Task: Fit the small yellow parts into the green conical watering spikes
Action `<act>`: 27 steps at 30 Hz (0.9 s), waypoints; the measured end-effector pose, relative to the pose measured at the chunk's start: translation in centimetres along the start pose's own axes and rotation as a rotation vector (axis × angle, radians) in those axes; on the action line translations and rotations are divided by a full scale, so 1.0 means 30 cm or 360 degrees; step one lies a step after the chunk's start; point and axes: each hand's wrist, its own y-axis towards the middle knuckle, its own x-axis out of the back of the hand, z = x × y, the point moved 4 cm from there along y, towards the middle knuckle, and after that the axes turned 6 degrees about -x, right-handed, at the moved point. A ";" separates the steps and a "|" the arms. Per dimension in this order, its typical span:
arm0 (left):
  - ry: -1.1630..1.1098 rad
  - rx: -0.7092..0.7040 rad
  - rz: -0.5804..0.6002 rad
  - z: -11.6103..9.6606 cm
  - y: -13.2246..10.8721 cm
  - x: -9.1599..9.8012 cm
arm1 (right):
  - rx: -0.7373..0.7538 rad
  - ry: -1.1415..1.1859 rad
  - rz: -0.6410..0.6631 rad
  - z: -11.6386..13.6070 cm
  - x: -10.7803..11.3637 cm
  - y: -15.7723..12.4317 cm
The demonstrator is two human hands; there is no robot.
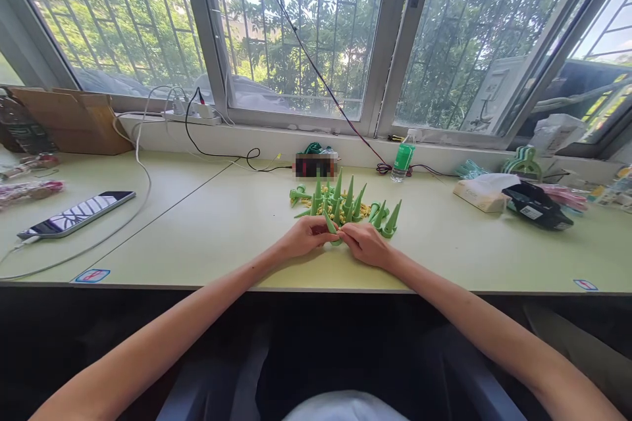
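Near the table's front edge, my left hand [302,237] is closed around a green cone-shaped plastic spike [329,223], its point tilted up and to the left. My right hand [366,245] meets it at the spike's lower end, thumb and finger pinched together. Whatever sits between those right fingertips is too small to make out. Just beyond my hands stand several similar green spikes [350,194], points up, with others lying on their sides. Small yellow pieces [365,210] are heaped among them.
A green-labelled bottle [404,158] stands by the window sill. To the right are a tissue box [481,193] and a black object [537,206]. A phone [78,214] with a white cable lies left. Black cables run along the table's back.
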 end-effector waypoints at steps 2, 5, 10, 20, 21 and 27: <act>0.0005 0.0005 0.0010 -0.007 0.001 0.000 | -0.0033 0.0002 -0.0014 -0.001 -0.001 0.002; -0.0008 -0.0017 0.0028 -0.019 0.001 0.001 | -0.0089 0.0020 -0.0028 -0.002 0.001 0.004; -0.0019 -0.0072 0.0039 -0.028 0.004 0.005 | -0.0102 0.0025 -0.0006 0.008 0.005 0.004; 0.0182 -0.0135 0.0048 -0.035 0.004 0.004 | -0.0051 -0.0007 0.0011 0.026 0.007 0.006; 0.0190 -0.0128 0.0054 -0.034 0.004 0.003 | -0.0030 -0.0018 0.0012 0.027 0.006 0.005; 0.0133 0.0024 0.0154 -0.023 -0.006 -0.012 | 0.0109 -0.0167 -0.0011 0.044 -0.002 -0.003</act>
